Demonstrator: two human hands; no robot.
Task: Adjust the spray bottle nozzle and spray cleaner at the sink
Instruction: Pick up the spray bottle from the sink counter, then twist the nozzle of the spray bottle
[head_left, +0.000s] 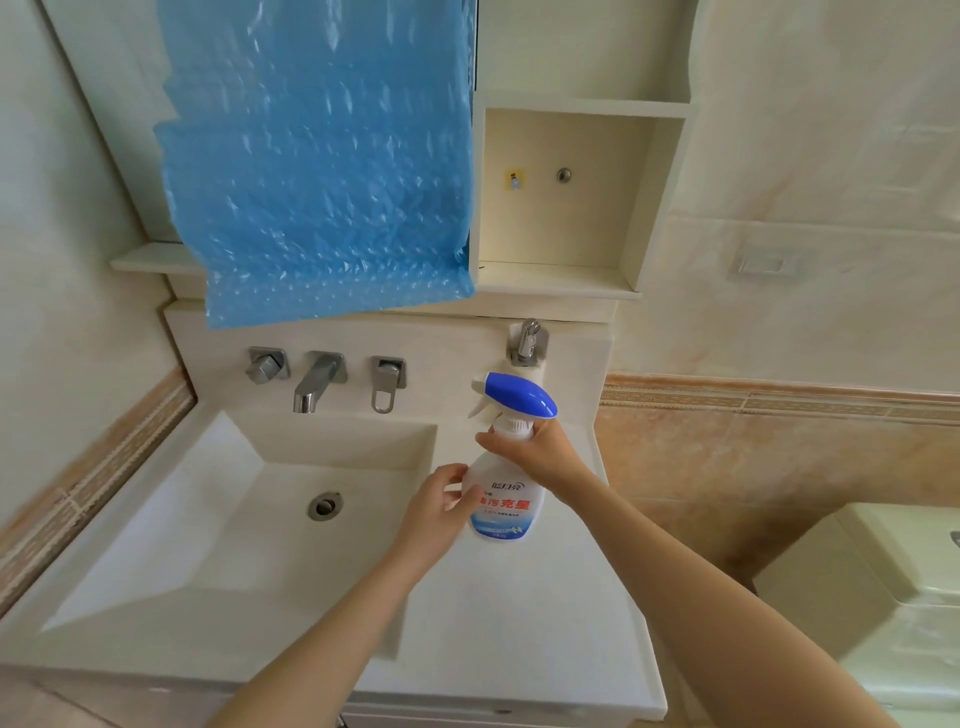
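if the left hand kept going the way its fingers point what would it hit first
The left hand points right and slightly up, so it would press straight into the spray bottle body it already touches; the right hand holds the neck above.

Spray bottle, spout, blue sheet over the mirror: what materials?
Spray bottle: looks like white plastic, slightly glossy, printed label, blue-and-white trigger head. Right hand grips its neck; left hand holds the body.
Spout: metal, probably chrome-plated, with bright mirror-like highlights.
Blue sheet: thin plastic film, crinkled and shiny.
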